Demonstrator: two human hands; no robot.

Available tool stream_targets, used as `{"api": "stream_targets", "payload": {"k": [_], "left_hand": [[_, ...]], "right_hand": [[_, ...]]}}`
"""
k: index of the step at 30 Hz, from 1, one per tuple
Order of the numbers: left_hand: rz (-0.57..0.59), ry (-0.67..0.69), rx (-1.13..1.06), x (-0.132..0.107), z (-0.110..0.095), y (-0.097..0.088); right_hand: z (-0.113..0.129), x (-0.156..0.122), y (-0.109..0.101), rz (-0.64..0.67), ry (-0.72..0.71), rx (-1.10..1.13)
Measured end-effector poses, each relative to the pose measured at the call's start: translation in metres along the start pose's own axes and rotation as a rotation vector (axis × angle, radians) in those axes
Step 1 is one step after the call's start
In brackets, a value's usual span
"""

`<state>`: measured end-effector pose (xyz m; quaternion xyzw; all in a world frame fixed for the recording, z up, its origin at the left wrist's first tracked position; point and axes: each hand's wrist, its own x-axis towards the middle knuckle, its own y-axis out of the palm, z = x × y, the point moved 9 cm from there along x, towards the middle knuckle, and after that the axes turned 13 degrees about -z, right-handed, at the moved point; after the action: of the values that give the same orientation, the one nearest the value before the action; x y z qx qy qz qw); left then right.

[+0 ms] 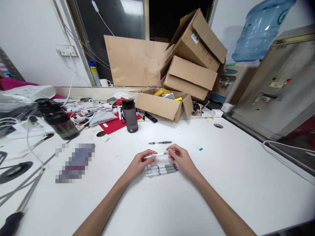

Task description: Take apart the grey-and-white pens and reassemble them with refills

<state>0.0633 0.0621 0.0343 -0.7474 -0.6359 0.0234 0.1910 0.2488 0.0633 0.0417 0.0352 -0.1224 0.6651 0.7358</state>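
Between my two hands, a white pen [161, 154] is held level just above the table. The fingers of my left hand [142, 161] pinch its left end, and those of my right hand [179, 155] close on its right end, hiding both tips in part. Closer to me, several white pens with grey grips [161, 170] lie side by side in a row below my hands. Beyond my hands a dark pen [159, 142] rests alone on the white table [236, 183].
A dark water bottle [130, 116] and an open cardboard box [159, 106] stand at the back. Left are a second bottle [57, 119], tangled cables and a blurred-out flat item [77, 164]. A small blue piece [200, 149] lies right of my hands.
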Motion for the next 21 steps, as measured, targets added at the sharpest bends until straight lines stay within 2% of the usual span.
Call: {"api": "stream_targets", "payload": {"k": [3, 7, 14, 19, 21], "left_hand": [[0.037, -0.001, -0.015, -0.001, -0.003, 0.004], [0.019, 0.003, -0.005, 0.000, -0.003, 0.002], [-0.004, 0.009, -0.020, 0.003, -0.001, -0.002], [0.011, -0.010, -0.025, 0.001, 0.000, -0.001], [0.006, -0.011, -0.018, 0.001, -0.001, -0.001]], "right_hand": [[-0.007, -0.002, 0.003, 0.018, 0.070, 0.013], [-0.013, -0.004, 0.005, 0.050, 0.108, -0.022], [0.004, -0.001, 0.000, 0.037, -0.042, -0.047], [-0.008, -0.006, 0.008, 0.108, 0.093, -0.047], [-0.010, -0.007, 0.009, 0.118, 0.106, -0.069]]}}
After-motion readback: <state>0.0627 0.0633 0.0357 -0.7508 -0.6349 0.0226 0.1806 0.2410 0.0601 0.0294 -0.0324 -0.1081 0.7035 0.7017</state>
